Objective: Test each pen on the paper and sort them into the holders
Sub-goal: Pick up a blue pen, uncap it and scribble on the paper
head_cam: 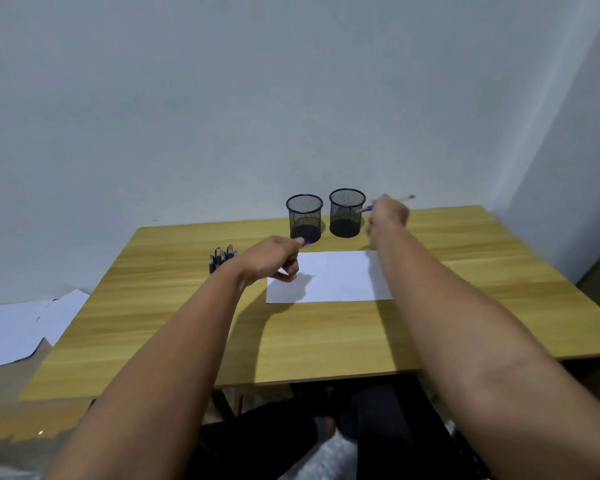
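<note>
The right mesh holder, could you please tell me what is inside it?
The right mesh holder shows no pens through its mesh, only a dark base. The right hand holds a pen beside it, outside the rim.

Dim, even room light from above. I note soft shadows on the table (326, 334) under both arms; right hand (388, 211) motion-blurred; edges bowed.

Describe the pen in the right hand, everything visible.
The pen looks like a slim ballpoint with a clear or pale barrel and a purple section near the end facing the right mesh holder. It is motion-blurred, so details are uncertain. The right hand grips it mid-barrel, roughly level, above the table's far edge. Its purple end sits at the holder's rim; contact cannot be told.
</note>
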Motion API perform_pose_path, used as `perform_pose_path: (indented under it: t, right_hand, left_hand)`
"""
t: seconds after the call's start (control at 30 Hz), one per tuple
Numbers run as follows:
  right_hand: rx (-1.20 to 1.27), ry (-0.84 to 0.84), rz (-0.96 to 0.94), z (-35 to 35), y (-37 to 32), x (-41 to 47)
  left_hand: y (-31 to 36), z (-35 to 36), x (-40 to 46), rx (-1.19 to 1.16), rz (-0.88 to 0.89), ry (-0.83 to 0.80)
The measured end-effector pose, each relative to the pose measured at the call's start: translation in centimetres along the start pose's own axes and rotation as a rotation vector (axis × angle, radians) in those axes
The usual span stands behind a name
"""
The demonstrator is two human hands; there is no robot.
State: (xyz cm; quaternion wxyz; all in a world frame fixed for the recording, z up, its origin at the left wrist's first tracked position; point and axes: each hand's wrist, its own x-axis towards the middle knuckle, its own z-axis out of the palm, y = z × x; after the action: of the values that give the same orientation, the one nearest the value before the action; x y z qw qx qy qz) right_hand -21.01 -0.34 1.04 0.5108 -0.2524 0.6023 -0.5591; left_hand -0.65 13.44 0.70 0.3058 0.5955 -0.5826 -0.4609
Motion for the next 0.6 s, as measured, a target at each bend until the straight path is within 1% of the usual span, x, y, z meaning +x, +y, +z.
perform_pose_path:
  t: [0.03, 0.07, 0.1, 0.17, 0.27, 0.37, 0.43, 0.53, 0.6]
  right_hand:
    - [-0.058, 0.051, -0.056, -1.0, -0.3, 1.7]
    - [-0.122, 0.060, -0.125, -1.8, -0.2, 2.3]
    - [-0.172, 0.032, -0.205, -2.0, 0.0, 2.1]
    - [-0.275, -0.071, -0.348, -2.2, 1.3, 0.2]
    - [-0.475, -0.184, -0.559, -2.9, 4.8, -1.9]
    - [-0.863, -0.281, -0.777, -4.1, 7.7, -2.4]
    - [-1.067, -0.346, -0.825, -4.3, 9.0, -3.0]
    - [-1.233, -0.419, -0.749, -4.2, 10.8, -2.7]
    - [-1.288, -0.468, -0.695, -4.7, 11.8, -1.8]
  left_hand:
    - [-1.1, -0.7, 0.0, 0.087, -0.011, 0.079]
    - [-2.3, -1.4, 0.1, 0.214, -0.022, 0.187]
    - [-3.5, -2.1, 0.5, 0.360, -0.042, 0.295]
    - [-4.9, -2.6, 1.3, 0.598, -0.108, 0.445]
    - [-5.5, -2.1, 2.2, 0.818, -0.145, 0.547]
    - [-6.1, -1.4, 3.4, 0.986, -0.174, 0.567]
    - [-6.7, -1.4, 4.1, 1.015, -0.217, 0.569]
    - [-7.7, -1.3, 4.7, 1.062, -0.255, 0.553]
    - [-8.0, -0.9, 4.7, 1.068, -0.230, 0.583]
